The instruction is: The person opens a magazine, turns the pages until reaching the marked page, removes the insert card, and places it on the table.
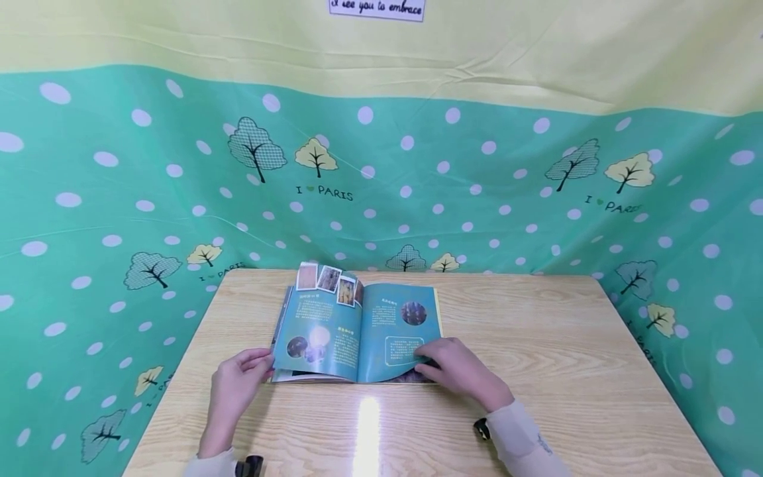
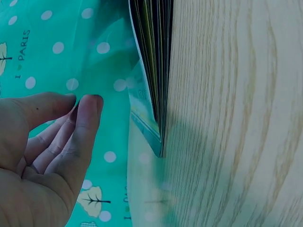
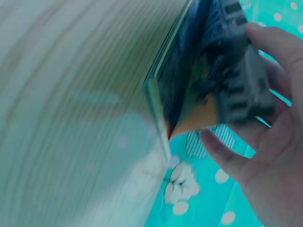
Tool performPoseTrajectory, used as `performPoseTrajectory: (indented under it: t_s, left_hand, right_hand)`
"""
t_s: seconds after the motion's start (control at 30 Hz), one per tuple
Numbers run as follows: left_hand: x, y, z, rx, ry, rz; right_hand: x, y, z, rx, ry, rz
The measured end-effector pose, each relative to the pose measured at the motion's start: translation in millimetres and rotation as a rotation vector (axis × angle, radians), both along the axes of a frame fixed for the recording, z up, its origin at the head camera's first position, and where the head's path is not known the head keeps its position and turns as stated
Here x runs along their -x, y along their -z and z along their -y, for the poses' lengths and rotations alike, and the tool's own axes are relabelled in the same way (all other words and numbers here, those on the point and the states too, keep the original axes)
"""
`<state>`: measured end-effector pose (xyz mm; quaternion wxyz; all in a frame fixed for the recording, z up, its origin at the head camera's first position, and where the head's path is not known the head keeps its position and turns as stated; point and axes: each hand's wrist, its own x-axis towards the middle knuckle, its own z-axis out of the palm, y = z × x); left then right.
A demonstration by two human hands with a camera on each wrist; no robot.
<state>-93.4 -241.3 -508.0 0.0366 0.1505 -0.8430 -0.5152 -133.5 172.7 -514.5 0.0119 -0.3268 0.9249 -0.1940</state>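
An open book lies on the wooden table, its two facing pages blue-green with round photos and small print. At the lower right corner, my right hand grips the right-hand page, which is lifted and curved, uncovering a dark picture beneath. The right wrist view shows that lifted page between the fingers of the right hand. My left hand is at the book's lower left edge. In the left wrist view, the left hand has thumb and forefinger tips close together, apart from the page stack.
Pale wood-grain table surrounds the book, with a bright light reflection in front of it. A green polka-dot cloth with trees hangs behind and at both sides. Dark devices are worn at both wrists.
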Motion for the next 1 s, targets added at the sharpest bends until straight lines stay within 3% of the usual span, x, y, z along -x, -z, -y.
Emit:
performPoseTrajectory:
  t_s: [0.3,0.5,0.73,1.0]
  left_hand:
    - [1.5,-2.5,-1,0.161,0.009,-0.01]
    - [8.7,-6.4,-20,0.134,0.074,-0.057]
    - [22.0,-8.8,-54,0.084,0.185,-0.113]
    - [33.8,-15.8,-94,-0.006,0.309,-0.183]
  right_hand:
    - [-3.9,1.4,-18,0.192,0.161,-0.111]
    - [-2.2,0.6,-15,0.282,0.283,-0.174]
    - [-1.4,1.1,-5,0.382,0.299,-0.116]
    - [-2.5,1.0,5,0.41,0.22,-0.199]
